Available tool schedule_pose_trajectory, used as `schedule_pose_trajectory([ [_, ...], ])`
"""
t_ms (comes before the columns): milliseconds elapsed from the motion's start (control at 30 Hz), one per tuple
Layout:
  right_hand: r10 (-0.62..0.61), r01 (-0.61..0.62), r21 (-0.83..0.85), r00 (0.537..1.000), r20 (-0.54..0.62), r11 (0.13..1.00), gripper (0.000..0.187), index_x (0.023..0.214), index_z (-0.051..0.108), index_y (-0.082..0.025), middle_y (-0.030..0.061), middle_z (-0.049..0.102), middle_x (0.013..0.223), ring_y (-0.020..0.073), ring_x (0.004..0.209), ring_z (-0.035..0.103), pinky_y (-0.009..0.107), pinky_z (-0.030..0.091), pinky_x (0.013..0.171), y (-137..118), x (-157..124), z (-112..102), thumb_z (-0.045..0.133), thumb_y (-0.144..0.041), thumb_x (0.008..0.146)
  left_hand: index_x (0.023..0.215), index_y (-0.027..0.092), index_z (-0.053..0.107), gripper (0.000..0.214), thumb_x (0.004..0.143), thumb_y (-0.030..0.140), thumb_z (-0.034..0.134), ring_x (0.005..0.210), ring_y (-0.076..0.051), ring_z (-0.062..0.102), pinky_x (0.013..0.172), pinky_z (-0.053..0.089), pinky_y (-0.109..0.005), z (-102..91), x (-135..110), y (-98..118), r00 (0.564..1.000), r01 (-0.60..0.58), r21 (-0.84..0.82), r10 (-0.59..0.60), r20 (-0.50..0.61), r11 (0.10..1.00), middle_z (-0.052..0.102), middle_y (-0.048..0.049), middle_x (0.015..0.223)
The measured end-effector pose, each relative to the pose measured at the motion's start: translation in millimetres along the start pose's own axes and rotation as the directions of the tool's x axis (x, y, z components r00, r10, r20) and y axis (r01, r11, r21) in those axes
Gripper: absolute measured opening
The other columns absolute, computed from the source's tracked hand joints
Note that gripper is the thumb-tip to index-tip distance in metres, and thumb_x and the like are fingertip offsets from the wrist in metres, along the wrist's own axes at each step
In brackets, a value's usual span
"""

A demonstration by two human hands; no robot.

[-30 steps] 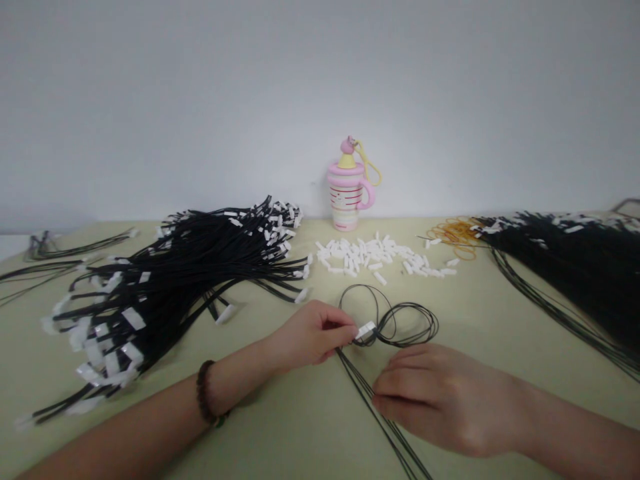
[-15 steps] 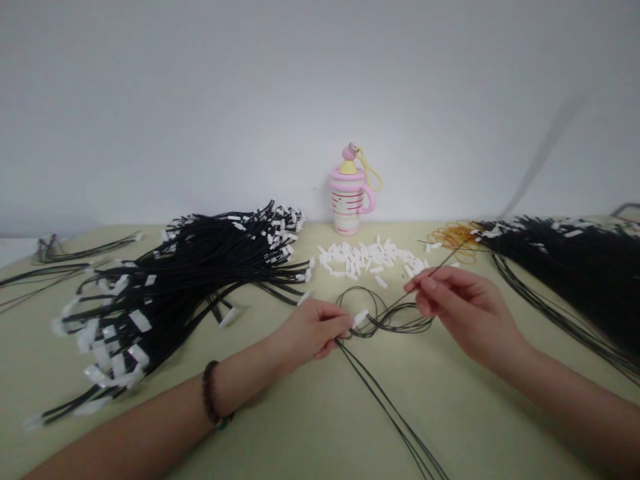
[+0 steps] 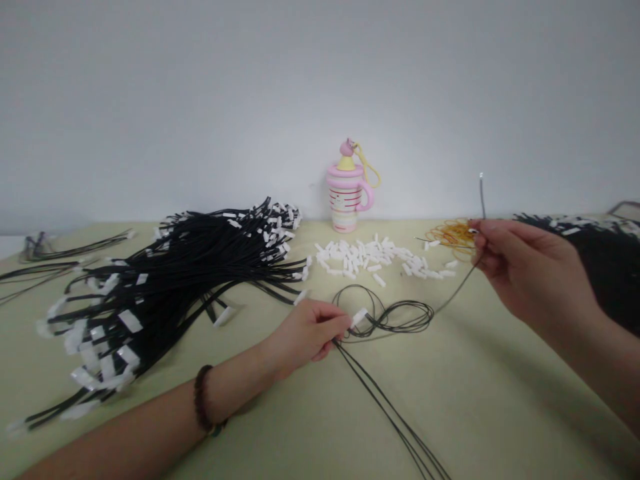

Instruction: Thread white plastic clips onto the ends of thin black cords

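Note:
My left hand [image 3: 313, 330] is closed in a pinch on a bundle of thin black wires [image 3: 373, 385] near a white connector [image 3: 359, 317]. From that grip several strands run down toward the front edge of view, and a loose coil [image 3: 407, 316] lies to its right. My right hand [image 3: 530, 263], raised at the right, pinches a single black wire [image 3: 460, 285]. That wire slants up from the coil, and its end with a small bright tip [image 3: 481, 183] stands upright above my fingers.
Black cables with white connectors [image 3: 200, 260] are heaped at the left, and another black cable pile [image 3: 595, 267] lies at the right. Small white connector pieces [image 3: 360, 255] are scattered in the middle. Behind them stand a pink-lidded cup [image 3: 345, 199] and yellow-orange bands [image 3: 450, 233].
My right hand has moved right and up, drawing the wire out from the coil so its end now points upward. My left hand keeps its grip in almost the same place.

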State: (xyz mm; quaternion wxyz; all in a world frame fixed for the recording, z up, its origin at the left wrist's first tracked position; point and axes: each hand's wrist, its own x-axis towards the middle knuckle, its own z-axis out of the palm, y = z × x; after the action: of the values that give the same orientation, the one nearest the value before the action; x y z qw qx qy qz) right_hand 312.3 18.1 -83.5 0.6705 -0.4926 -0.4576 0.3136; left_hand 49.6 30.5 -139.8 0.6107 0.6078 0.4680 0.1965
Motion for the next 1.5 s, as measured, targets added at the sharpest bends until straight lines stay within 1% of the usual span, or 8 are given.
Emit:
schedule_pose_trajectory([
  [67,0.019,0.006,-0.183,0.991,0.135,0.983,0.015,0.079,0.059,-0.017,-0.0004,0.051,0.064,0.0026,0.048,0.041,0.015,0.03,0.042,3,-18,9,0.059,-0.03,0.071,0.067,0.012,0.054,0.028,0.072,0.039,0.05,0.034,0.0,0.031,0.031,0.019,-0.013,0.8,0,0,1.0,-0.005,-0.021,0.005,-0.01,1.0,0.043,0.0045,0.056],
  [100,0.062,0.015,-0.289,0.965,0.255,0.957,0.016,0.077,0.058,-0.016,-0.0005,0.051,0.061,0.0027,0.047,0.041,0.015,0.03,0.041,5,-30,16,0.057,-0.031,0.072,0.068,0.012,0.054,0.028,0.073,0.039,0.05,0.034,0.0,0.032,0.03,0.019,-0.013,1.3,-1,0,1.0,-0.01,-0.033,0.01,-0.019,0.999,0.044,0.0042,0.057],
  [200,0.22,0.094,-0.459,0.782,0.584,0.884,0.021,0.065,0.053,-0.013,-0.0009,0.05,0.057,0.0023,0.048,0.039,0.014,0.029,0.043,12,-67,35,0.048,-0.029,0.078,0.072,0.012,0.057,0.029,0.073,0.04,0.049,0.034,0.0,0.032,0.03,0.019,-0.013,2.7,-1,0,0.998,-0.03,-0.053,0.027,-0.049,0.998,0.045,0.004,0.058],
  [267,0.24,0.154,-0.477,0.708,0.664,0.865,0.022,0.063,0.048,-0.013,-0.0025,0.045,0.053,0.0017,0.047,0.035,0.013,0.026,0.042,20,-87,44,0.041,-0.024,0.081,0.072,0.012,0.057,0.028,0.073,0.039,0.05,0.034,0.0,0.032,0.03,0.019,-0.013,3.1,-1,0,0.998,-0.029,-0.062,0.025,-0.063,0.998,0.045,0.0041,0.058],
  [300,0.23,0.181,-0.478,0.698,0.678,0.86,0.021,0.063,0.046,-0.013,-0.0033,0.043,0.052,0.0015,0.047,0.034,0.013,0.024,0.042,25,-94,46,0.04,-0.022,0.081,0.071,0.012,0.057,0.028,0.073,0.039,0.051,0.034,0.0,0.032,0.03,0.019,-0.013,3.1,-1,0,0.998,-0.023,-0.068,0.019,-0.066,0.997,0.045,0.0041,0.057],
  [500,0.124,0.312,-0.512,0.749,0.651,0.801,0.016,0.061,0.037,-0.014,-0.0042,0.039,0.053,0.0021,0.049,0.033,0.014,0.024,0.046,47,-100,44,0.038,-0.014,0.077,0.069,0.012,0.058,0.028,0.073,0.039,0.051,0.035,0.001,0.033,0.031,0.02,-0.012,1.4,-2,0,0.998,-0.013,-0.123,0.006,-0.056,0.992,0.046,0.0039,0.059],
  [633,0.115,0.348,-0.502,0.723,0.682,0.791,0.014,0.063,0.038,-0.014,-0.0041,0.039,0.054,0.0024,0.049,0.034,0.014,0.025,0.047,46,-99,43,0.037,-0.014,0.077,0.072,0.012,0.06,0.028,0.072,0.039,0.052,0.033,0.001,0.032,0.03,0.018,-0.012,0.7,-2,0,0.998,-0.012,-0.139,0.005,-0.055,0.99,0.046,0.0039,0.06],
  [1500,0.137,0.334,-0.499,0.707,0.694,0.8,0.016,0.064,0.04,-0.014,-0.0034,0.044,0.057,0.0035,0.052,0.038,0.015,0.029,0.05,47,-99,41,0.034,-0.015,0.079,0.068,0.013,0.059,0.027,0.072,0.039,0.053,0.033,0.0,0.032,0.03,0.019,-0.013,1.6,-2,1,0.998,-0.012,-0.105,0.005,-0.064,0.994,0.046,0.0042,0.058],
])
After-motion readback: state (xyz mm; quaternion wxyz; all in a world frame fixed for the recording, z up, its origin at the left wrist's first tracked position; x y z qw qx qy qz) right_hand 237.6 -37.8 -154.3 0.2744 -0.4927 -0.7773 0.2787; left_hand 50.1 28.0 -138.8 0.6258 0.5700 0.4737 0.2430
